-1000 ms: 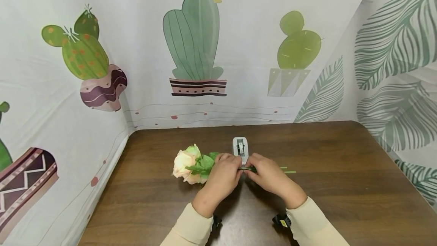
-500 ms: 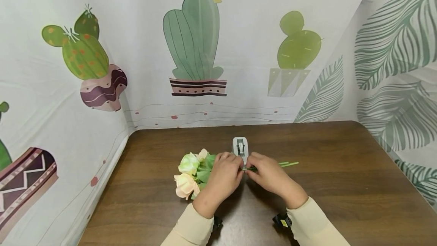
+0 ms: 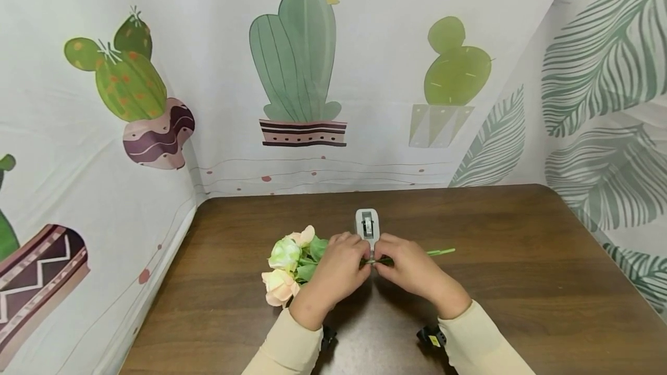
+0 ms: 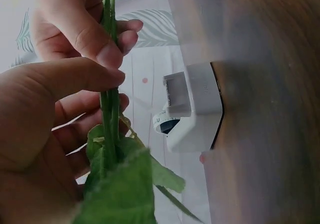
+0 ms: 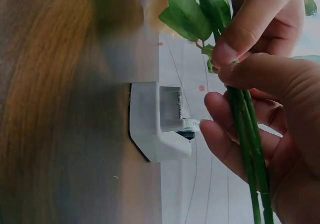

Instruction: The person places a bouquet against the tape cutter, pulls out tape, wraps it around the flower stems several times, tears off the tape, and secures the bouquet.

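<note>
A bunch of artificial roses (image 3: 285,254), pale peach and greenish white, lies sideways in the head view with its blooms at the left. My left hand (image 3: 339,265) pinches the green stems (image 5: 252,149) just below the leaves (image 4: 125,194). Close beside it, my right hand (image 3: 409,265) holds the same stems between thumb and fingers, and their cut ends stick out to its right. Both thumbs nearly meet in the wrist views. Behind the hands stands a white tape dispenser (image 3: 367,224) with a roll of tape in it. Whether tape is on the stems I cannot tell.
The brown wooden table (image 3: 521,259) reaches out on both sides of the hands. A white cloth (image 3: 385,166) printed with cacti and leaves hangs along its back and left edges.
The bunch has turned about its stems, so the separate blooms spread out more toward the front. The stem ends have shifted slightly. Both hands stay nearly in place by the tape dispenser.
</note>
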Demonstrator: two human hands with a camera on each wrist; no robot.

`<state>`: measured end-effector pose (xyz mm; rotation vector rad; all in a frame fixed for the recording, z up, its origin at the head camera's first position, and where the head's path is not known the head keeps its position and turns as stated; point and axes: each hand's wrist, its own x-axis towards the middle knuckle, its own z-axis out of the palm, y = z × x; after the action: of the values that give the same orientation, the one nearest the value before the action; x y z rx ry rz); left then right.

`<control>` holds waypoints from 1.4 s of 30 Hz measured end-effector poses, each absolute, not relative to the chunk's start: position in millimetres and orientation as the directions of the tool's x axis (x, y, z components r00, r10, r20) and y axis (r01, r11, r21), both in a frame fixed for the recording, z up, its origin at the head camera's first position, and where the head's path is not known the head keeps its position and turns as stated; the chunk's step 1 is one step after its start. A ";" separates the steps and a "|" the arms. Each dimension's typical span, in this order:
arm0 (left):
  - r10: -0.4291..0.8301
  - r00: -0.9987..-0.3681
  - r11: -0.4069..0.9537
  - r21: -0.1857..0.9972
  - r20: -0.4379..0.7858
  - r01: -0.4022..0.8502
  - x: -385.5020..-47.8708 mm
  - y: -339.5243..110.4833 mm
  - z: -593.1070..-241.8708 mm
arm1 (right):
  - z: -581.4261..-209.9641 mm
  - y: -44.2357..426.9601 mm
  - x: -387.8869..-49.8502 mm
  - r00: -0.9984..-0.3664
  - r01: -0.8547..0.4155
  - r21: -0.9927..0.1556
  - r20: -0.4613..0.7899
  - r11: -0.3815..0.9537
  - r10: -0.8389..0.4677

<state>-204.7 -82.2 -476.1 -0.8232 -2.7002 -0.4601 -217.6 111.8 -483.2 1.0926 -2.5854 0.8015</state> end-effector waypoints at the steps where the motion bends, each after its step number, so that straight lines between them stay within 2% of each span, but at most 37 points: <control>1: 0.488 -0.800 0.786 0.223 0.349 0.577 -204.6 -82.3 -475.9 | -483.0 112.0 -217.6 -0.697 -0.717 -0.393 0.400 0.576 -0.595; 5: 0.484 -0.822 0.800 0.229 0.298 0.554 -204.0 -82.9 -476.3 | -481.9 112.6 -217.4 -0.696 -0.718 -0.381 0.399 0.582 -0.597; 11: 0.498 -0.835 0.828 0.157 0.234 0.538 -202.7 -84.2 -477.8 | -481.3 112.5 -216.1 -0.724 -0.689 -0.398 0.359 0.605 -0.589; 22: 0.492 -0.814 0.829 0.118 0.309 0.547 -203.2 -83.1 -478.6 | -482.2 113.7 -216.0 -0.809 -0.570 -0.497 0.202 0.654 -0.552; 34: 0.489 -0.812 0.833 0.106 0.319 0.543 -202.7 -82.0 -478.9 | -481.1 115.3 -217.5 -0.814 -0.548 -0.520 0.150 0.655 -0.561; 42: 0.479 -0.836 0.836 0.151 0.267 0.528 -201.2 -81.8 -479.3 | -482.1 115.9 -217.3 -0.818 -0.541 -0.500 0.128 0.676 -0.560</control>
<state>-201.2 -81.8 -479.3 -0.7773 -2.7978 -0.3228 -217.3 115.9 -482.1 0.9560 -2.9090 0.8492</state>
